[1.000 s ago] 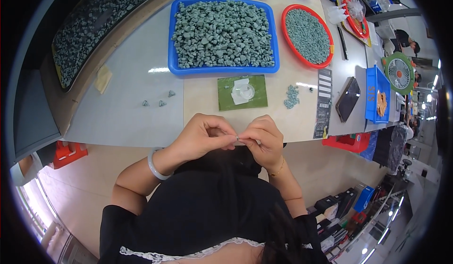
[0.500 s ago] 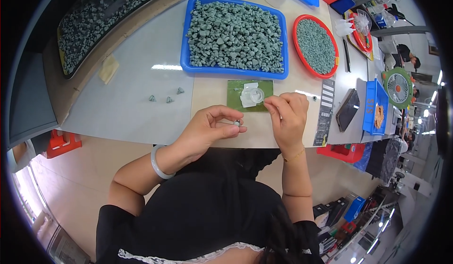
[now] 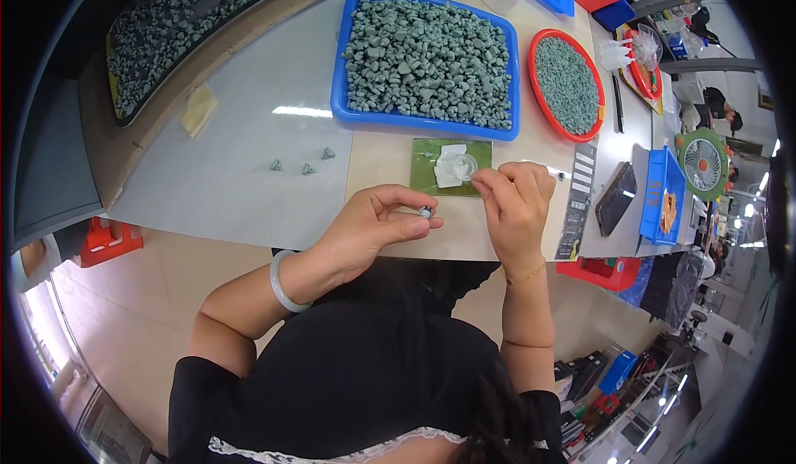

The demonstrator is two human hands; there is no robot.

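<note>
My left hand (image 3: 377, 222) pinches a small grey-green stone-like piece (image 3: 426, 212) with a dark top between thumb and fingers, just above the table's near edge. To its right, my right hand (image 3: 521, 203) is closed in a pinch; whatever lies between its fingertips is too small to make out. Those fingertips are beside a small clear round dish (image 3: 465, 165), which rests with a scrap of white paper (image 3: 448, 174) on a green square mat (image 3: 424, 165). Three similar pieces (image 3: 308, 169) lie apart on the table to the left.
Beyond the mat stands a blue tray (image 3: 338, 103) heaped with grey-green pieces. A red round tray (image 3: 537, 99) of finer pieces is beside it. Farther right are a dark phone (image 3: 615, 200), a small blue tray (image 3: 653, 203) and a green fan (image 3: 702, 164). A yellowish cloth (image 3: 197, 111) lies left.
The whole view has shifted slightly, so the table's things appear a little farther right. Both hands keep nearly the same pose, the left still pinching its piece.
</note>
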